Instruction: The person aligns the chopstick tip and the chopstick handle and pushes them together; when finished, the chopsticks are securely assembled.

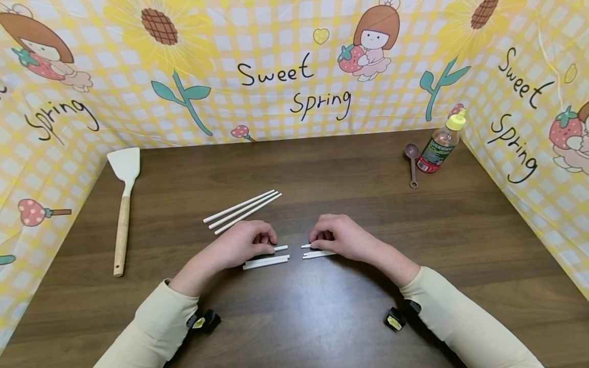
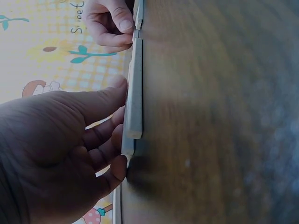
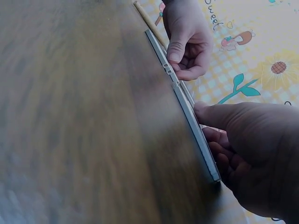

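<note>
Close to the wooden table, my left hand (image 1: 246, 243) pinches a short white stick (image 1: 281, 248) between thumb and fingers. Two more short white sticks (image 1: 267, 262) lie just in front of that hand. Across a small gap, my right hand (image 1: 342, 237) pinches another short white stick (image 1: 306, 247), whose exposed end looks narrower. Under the right thumb lie further short sticks (image 1: 317, 254) with similar thin ends, partly covered by the hand. In the left wrist view, a squared stick (image 2: 135, 93) lies beside the left thumb. The held ends are hidden by the fingers.
Three long white sticks (image 1: 241, 212) lie slanted behind my left hand. A white spatula (image 1: 123, 204) with a wooden handle is at the left. At the back right are a brown measuring spoon (image 1: 412, 158) and a yellow-capped bottle (image 1: 439, 145). Patterned cloth (image 1: 276, 41) borders the table.
</note>
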Available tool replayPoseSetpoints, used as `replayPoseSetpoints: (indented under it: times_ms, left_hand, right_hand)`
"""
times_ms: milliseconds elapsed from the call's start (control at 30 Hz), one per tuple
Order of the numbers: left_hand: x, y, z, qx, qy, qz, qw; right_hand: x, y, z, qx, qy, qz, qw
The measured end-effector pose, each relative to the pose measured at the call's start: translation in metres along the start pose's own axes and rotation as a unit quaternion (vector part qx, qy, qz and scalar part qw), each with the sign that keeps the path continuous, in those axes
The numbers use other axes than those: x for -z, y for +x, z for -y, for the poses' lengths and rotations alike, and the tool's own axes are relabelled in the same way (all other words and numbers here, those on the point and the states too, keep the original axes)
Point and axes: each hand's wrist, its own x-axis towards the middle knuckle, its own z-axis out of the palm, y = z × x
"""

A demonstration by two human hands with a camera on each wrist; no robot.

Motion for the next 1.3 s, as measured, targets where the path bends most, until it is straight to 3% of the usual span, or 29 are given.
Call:
replayPoseSetpoints:
  times_ms: [933, 1133, 1300]
  left_hand:
    - [-0.0016, -0.0004, 0.0027, -0.031, 0.047, -0.019, 0.9982]
    - [-0.0023, 0.0014, 0.0012, -0.041, 0.054, -0.025, 0.9974]
    - [-0.0017, 0.0015, -0.0008, -0.023, 0.043, -0.034, 0.9982]
  right_hand:
    - [-0.0018, 0.0004, -0.0008, 0.013, -0.032, -0.005, 0.9994]
    - [-0.0015, 0.001, 0.0025, -0.005, 0.002, -0.02, 0.9998]
    - [-0.0002, 0.0013, 0.004, -0.019, 0.026, -0.028, 0.9991]
